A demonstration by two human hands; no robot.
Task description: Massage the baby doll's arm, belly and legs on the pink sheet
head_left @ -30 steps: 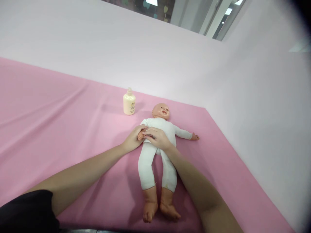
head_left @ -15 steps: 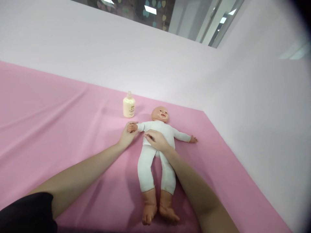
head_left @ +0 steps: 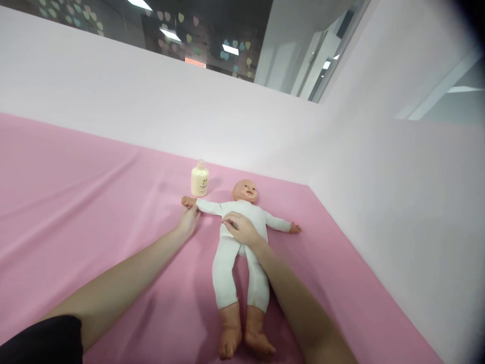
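A baby doll (head_left: 242, 253) with a white cloth body lies on its back, arms spread and bare feet toward me. My left hand (head_left: 188, 221) is closed at the cuff of the doll's outstretched arm on the left, just below its small fist. Across the doll's chest lies my right hand (head_left: 241, 228), its fingers curled together. A small dark patch shows between those fingers; whether it is a thing or a shadow I cannot tell. Above the doll's left-side fist stands a pale yellow bottle (head_left: 199, 183), upright, with a clear top.
A pink sheet (head_left: 94, 202) with some creases covers the surface beneath the doll. White walls (head_left: 144, 111) rise at the back and on the right. A window (head_left: 212, 25) with heart-shaped stickers is above the back wall.
My left hand has drawn the doll's arm outward to the left, straightening it, and its grip now sits at the cuff. My right hand stays on the chest. The camera has tilted up slightly.
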